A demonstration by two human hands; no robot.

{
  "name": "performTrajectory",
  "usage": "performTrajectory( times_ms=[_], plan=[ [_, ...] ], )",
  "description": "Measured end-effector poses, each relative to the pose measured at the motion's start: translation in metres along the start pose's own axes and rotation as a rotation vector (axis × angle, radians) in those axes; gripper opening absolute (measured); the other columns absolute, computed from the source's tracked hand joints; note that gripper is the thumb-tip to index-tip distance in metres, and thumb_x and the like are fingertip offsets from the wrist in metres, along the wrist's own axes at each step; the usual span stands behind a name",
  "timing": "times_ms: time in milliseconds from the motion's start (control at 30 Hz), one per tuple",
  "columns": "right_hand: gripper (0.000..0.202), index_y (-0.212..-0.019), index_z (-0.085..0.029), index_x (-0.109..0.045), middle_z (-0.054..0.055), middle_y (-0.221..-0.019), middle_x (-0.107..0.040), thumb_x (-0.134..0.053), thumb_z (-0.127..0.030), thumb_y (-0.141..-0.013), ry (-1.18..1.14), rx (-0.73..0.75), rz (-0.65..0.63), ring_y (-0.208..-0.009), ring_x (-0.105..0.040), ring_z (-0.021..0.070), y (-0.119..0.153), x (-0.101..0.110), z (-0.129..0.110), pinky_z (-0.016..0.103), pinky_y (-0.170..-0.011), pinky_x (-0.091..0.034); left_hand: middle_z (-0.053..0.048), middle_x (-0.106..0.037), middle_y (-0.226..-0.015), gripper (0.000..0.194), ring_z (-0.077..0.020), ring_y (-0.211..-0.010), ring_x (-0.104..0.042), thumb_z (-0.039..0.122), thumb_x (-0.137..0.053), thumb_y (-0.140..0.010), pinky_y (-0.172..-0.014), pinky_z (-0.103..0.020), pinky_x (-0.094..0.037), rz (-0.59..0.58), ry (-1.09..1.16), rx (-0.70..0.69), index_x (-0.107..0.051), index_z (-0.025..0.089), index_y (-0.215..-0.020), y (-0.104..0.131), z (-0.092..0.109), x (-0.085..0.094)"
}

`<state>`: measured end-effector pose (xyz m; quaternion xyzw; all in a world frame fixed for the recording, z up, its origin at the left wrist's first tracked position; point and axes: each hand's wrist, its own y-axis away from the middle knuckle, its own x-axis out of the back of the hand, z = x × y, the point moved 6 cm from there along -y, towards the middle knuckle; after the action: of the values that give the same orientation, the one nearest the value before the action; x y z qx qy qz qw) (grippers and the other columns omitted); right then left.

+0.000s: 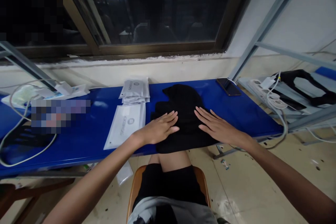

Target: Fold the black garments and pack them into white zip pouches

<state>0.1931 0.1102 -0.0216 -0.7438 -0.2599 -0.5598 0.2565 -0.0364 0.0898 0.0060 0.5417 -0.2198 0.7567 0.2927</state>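
Observation:
A black cloth garment (185,99) lies on the blue table (86,133) right in front of me, partly folded, its near edge at the table's front edge. My left hand (162,127) rests flat on its left side, fingers stretched out. On the right side of the cloth lies my right hand (216,127), also flat with the fingers spread. What kind of garment it is, I cannot tell. Left of the cloth stands a stack of white printed pouches (135,89), and a single white pouch (128,122) lies flat in front of it.
A phone (228,86) lies at the back right. White power strips (75,91) with loose cables sit at the left and, beyond the metal frame (258,38), at the right. Black cloth (319,89) lies farther right. Behind the table is a window sill (168,57).

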Motion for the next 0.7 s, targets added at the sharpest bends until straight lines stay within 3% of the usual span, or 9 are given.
performTrajectory(
  times_ms=[67,133,200,300,400,500,600,700],
  plan=[
    [0.059,-0.162,-0.034,-0.02,0.005,-0.167,-0.027,-0.033,-0.051,-0.107,-0.052,-0.028,-0.046,-0.154,-0.026,0.0253,0.0,0.007,0.006,0.06,-0.124,-0.024,-0.013,-0.062,-0.142,0.041,-0.0253,-0.136,-0.055,0.036,-0.04,-0.106,-0.111,-0.04,-0.044,0.064,0.056,0.058,-0.066,0.016,-0.13,-0.019,-0.003,0.017],
    [0.053,-0.158,-0.033,-0.035,0.006,-0.162,-0.038,-0.034,-0.049,-0.107,-0.066,-0.036,-0.053,-0.152,-0.032,0.026,-0.005,0.013,0.007,0.06,-0.123,-0.027,-0.01,-0.074,-0.12,0.025,-0.0234,-0.116,-0.068,0.021,-0.053,-0.099,-0.099,-0.034,-0.051,0.087,0.12,0.105,-0.074,0.018,-0.112,-0.045,-0.007,0.027],
    [0.049,-0.153,-0.031,-0.045,0.008,-0.155,-0.049,-0.039,-0.045,-0.106,-0.045,-0.023,-0.005,-0.148,-0.04,0.0275,-0.013,0.018,0.007,0.061,-0.121,-0.031,-0.006,-0.076,-0.107,0.022,-0.0202,-0.102,-0.071,0.012,-0.065,-0.086,-0.088,-0.028,-0.052,0.019,0.182,0.129,-0.074,0.018,-0.106,-0.071,-0.013,0.027],
    [0.057,-0.156,-0.029,-0.041,0.012,-0.151,-0.054,-0.052,-0.042,-0.101,-0.003,-0.002,0.083,-0.145,-0.045,0.0303,-0.024,0.026,0.011,0.059,-0.117,-0.039,-0.004,-0.075,-0.094,0.033,-0.0174,-0.085,-0.072,0.015,-0.079,-0.072,-0.072,-0.023,-0.052,-0.112,0.204,0.18,-0.071,0.016,-0.105,-0.094,-0.026,0.019],
    [0.075,-0.16,-0.03,-0.031,0.012,-0.156,-0.048,-0.065,-0.043,-0.094,0.013,0.041,0.075,-0.149,-0.039,0.0315,-0.034,0.031,0.017,0.059,-0.12,-0.036,-0.003,-0.072,-0.086,0.035,-0.0179,-0.078,-0.069,0.022,-0.084,-0.065,-0.065,-0.023,-0.05,-0.187,0.161,0.222,-0.07,0.016,-0.096,-0.098,-0.035,0.017],
    [0.086,-0.16,-0.031,-0.029,0.01,-0.159,-0.044,-0.074,-0.04,-0.087,0.01,0.091,0.036,-0.151,-0.034,0.0321,-0.043,0.034,0.018,0.058,-0.123,-0.03,-0.004,-0.072,-0.092,0.033,-0.0195,-0.083,-0.069,0.023,-0.085,-0.062,-0.066,-0.023,-0.049,-0.246,0.147,0.24,-0.07,0.016,-0.09,-0.096,-0.034,0.019],
    [0.089,-0.16,-0.028,-0.032,0.013,-0.159,-0.043,-0.078,-0.036,-0.083,0.016,0.087,0.026,-0.15,-0.036,0.0334,-0.05,0.036,0.017,0.056,-0.12,-0.036,-0.007,-0.072,-0.104,0.045,-0.0194,-0.087,-0.068,0.022,-0.083,-0.064,-0.066,-0.023,-0.05,-0.27,0.18,0.256,-0.068,0.014,-0.106,-0.092,-0.028,0.023],
    [0.091,-0.161,-0.029,-0.028,0.013,-0.155,-0.049,-0.077,-0.035,-0.084,-0.004,0.096,0.019,-0.147,-0.042,0.0328,-0.052,0.039,0.01,0.055,-0.118,-0.039,-0.006,-0.073,-0.103,0.05,-0.0187,-0.085,-0.069,0.019,-0.082,-0.066,-0.066,-0.023,-0.05,-0.291,0.229,0.247,-0.067,0.014,-0.113,-0.086,-0.018,0.028]
  ],
)
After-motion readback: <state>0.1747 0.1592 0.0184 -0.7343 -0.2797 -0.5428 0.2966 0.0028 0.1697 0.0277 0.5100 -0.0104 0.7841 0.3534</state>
